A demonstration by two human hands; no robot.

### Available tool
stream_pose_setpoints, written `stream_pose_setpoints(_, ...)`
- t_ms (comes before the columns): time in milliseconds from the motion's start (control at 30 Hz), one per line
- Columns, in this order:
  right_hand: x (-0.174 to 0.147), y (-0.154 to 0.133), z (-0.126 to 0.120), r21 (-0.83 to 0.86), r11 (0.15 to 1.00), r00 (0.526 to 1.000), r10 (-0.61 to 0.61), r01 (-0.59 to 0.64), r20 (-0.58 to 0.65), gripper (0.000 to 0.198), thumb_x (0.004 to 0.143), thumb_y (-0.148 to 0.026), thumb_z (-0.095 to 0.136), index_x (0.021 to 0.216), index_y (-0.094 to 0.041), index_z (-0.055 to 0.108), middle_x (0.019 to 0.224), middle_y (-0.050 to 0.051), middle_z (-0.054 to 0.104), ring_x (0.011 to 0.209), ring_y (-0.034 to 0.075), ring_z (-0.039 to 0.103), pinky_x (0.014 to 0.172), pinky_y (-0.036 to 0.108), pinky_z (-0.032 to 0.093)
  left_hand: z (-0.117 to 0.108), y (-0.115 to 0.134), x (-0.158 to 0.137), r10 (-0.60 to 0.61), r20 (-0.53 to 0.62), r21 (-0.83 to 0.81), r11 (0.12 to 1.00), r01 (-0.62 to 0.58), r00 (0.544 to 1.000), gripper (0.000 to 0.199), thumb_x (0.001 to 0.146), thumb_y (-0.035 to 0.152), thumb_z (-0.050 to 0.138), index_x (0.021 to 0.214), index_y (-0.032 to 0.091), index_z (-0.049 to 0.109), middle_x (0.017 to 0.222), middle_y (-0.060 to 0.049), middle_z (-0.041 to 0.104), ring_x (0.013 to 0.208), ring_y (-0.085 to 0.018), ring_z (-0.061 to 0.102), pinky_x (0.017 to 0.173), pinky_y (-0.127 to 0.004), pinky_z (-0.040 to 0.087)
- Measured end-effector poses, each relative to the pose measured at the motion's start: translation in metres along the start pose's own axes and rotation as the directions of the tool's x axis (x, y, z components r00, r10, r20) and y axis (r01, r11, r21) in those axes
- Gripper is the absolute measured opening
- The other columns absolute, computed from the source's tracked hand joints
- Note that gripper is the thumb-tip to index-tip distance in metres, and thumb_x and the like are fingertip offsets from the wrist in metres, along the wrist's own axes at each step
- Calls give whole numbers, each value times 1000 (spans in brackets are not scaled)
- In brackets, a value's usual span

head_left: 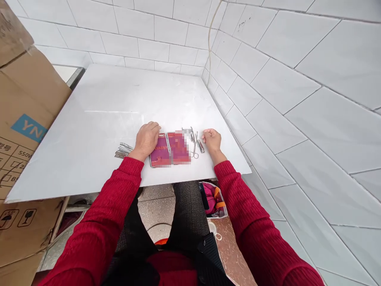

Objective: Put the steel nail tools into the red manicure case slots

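An open manicure case (160, 155) with a purple lining, red trim and a row of loops lies flat on the white table; its right half is partly pixelated. My left hand (146, 139) rests on its upper left edge, fingers bent around the rim. To the right of the case, small scissors (195, 149) lie beside a nail clipper (201, 146) and other metal tools (187, 130). My right hand (212, 139) is just right of the clipper, fingers curled together; whatever they hold, if anything, is hidden. Left of my left hand sits a pile of metal tools (122, 150).
The white tabletop (143, 91) meets tiled walls at the back and right. Cardboard boxes (32, 91) are stacked along its left side. Below the front edge, by my knee, a bag (212, 198) holds pink and orange things. A cable (210, 35) hangs in the wall corner.
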State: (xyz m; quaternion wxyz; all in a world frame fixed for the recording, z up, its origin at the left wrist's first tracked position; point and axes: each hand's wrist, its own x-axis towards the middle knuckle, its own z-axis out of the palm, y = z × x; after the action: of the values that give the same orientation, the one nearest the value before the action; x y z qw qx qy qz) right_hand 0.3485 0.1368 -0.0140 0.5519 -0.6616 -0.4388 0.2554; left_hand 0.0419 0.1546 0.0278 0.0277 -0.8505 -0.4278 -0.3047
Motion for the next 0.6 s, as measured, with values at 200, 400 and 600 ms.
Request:
stream_pose_setpoints(200, -1, 5, 1, -52, 997, 998, -51, 53, 42, 12, 80, -30, 56, 78, -20, 63, 63, -4, 65, 49, 10, 51, 56, 24, 44, -28, 44, -66, 138, -24, -37, 990, -139, 990, 30, 105, 18, 41, 111, 18, 71, 129, -12, 69, 127, -27, 59, 105, -47, 51)
stream_pose_setpoints(400, 0, 8, 0, -65, 995, 996, -69, 72, 60, 12, 81, -29, 56, 79, -20, 63, 63, -4, 65, 49, 10, 51, 58, 25, 45, -41, 56, -146, 17, -16, -69, 997, -18, 1000, 27, 106, 25, 48, 124, 19, 67, 132, -11, 69, 129, -28, 61, 105, -48, 54)
stream_pose_setpoints(600, -5, 2, -1, -77, 994, 996, -74, 78, 55, 12, 82, -28, 56, 78, -20, 63, 63, -4, 66, 49, 10, 51, 59, 25, 45, -37, 54, -152, -43, -42, -120, 992, 38, 998, 27, 107, 25, 47, 124, 22, 67, 129, -9, 71, 126, -26, 64, 106, -47, 54)
